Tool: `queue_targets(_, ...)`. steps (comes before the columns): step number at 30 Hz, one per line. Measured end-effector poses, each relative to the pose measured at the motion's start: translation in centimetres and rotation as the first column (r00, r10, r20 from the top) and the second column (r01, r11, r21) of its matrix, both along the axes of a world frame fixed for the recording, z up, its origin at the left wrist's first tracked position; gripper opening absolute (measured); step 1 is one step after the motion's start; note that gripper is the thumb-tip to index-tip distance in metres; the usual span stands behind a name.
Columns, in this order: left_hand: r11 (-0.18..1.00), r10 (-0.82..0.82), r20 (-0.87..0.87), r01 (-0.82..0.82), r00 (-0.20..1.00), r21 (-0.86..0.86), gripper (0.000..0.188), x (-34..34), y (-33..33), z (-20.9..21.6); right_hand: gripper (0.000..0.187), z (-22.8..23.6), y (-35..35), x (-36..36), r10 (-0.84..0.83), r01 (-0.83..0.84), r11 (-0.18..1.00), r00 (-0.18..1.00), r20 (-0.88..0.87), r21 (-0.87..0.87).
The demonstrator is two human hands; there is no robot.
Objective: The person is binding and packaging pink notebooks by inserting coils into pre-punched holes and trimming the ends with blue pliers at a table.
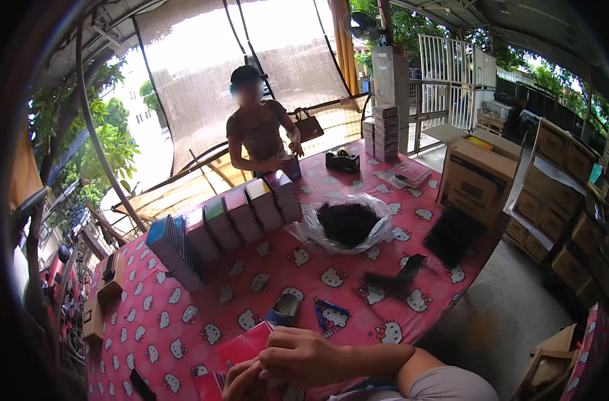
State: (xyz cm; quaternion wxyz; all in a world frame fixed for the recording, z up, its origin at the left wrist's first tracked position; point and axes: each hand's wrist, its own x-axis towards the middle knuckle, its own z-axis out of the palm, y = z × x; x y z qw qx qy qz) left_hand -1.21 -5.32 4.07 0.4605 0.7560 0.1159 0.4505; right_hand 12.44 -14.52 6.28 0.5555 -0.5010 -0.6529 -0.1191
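blue tool [320, 315] near right hand [299, 355], plastic bag [312, 230] beyond

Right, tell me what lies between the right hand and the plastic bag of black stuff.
In the head view, slim blue pieces lie between the right hand and the bag, with a blue-grey item to their left.

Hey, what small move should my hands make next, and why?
Perhaps steady the red notebook with your left hand before shifting your right hand: the two hands meet close together there, hiding part of it.
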Motion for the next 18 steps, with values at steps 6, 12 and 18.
queue_targets(6,0.967,-0.018,0.084,0.038,0.996,-0.251,0.018,-0.6,-0.9,0.1,0.022,-0.3,-0.4,-0.2,0.142,-0.152,0.985,0.983,-0.114,-0.085)
queue_targets(12,0.941,0.001,0.336,0.113,0.942,-0.318,0.018,-1.9,0.1,-1.3,0.041,0.3,0.7,-2.4,0.152,-0.150,0.985,0.988,0.020,-0.084)
queue_targets(18,0.960,0.100,0.097,-0.122,0.990,0.251,0.018,-6.8,3.5,0.2,0.040,1.0,1.0,-3.2,-0.010,-0.007,0.961,0.998,-0.058,-0.278)
